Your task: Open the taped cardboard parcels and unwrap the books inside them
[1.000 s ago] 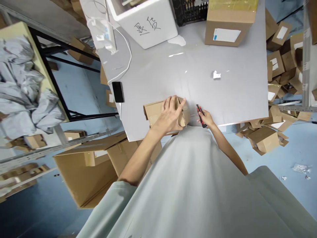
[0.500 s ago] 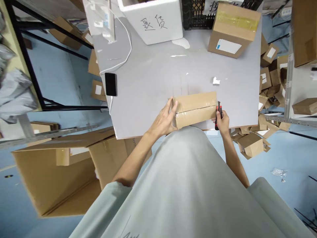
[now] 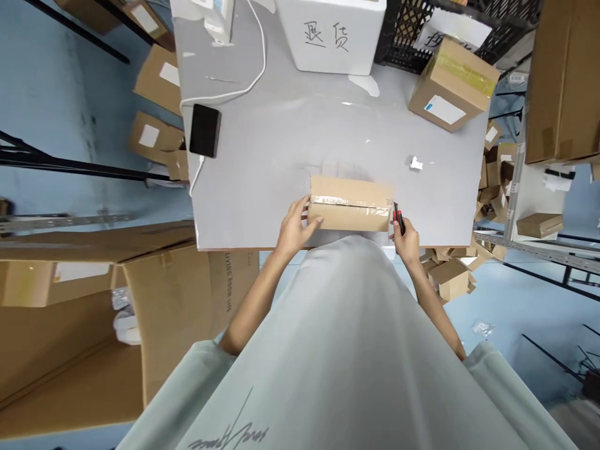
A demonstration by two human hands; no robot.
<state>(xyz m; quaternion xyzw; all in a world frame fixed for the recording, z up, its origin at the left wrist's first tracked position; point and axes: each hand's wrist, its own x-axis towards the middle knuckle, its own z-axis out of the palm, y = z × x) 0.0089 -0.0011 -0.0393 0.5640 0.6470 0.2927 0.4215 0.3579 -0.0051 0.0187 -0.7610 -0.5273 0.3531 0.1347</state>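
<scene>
A flat cardboard box point(image 3: 350, 201) sealed with clear tape lies lengthwise near the front edge of the grey table point(image 3: 262, 187). My left hand point(image 3: 296, 226) grips the box's left end, fingers curled on it. My right hand point(image 3: 407, 236) is at the box's right end, closed round a red and black utility knife point(image 3: 398, 217) whose tip points at the taped seam.
A black phone point(image 3: 205, 130) on a white cable lies at the table's left. A white foam box point(image 3: 335, 31), a black crate point(image 3: 450, 25) and a labelled carton point(image 3: 452, 84) stand at the back. Large open cartons point(image 3: 117, 300) sit on the floor left, small boxes point(image 3: 450, 278) right.
The box was turned from end-on to lengthwise and laid flat. My right hand with the knife moved to its right end. The camera view shifted leftward over the table.
</scene>
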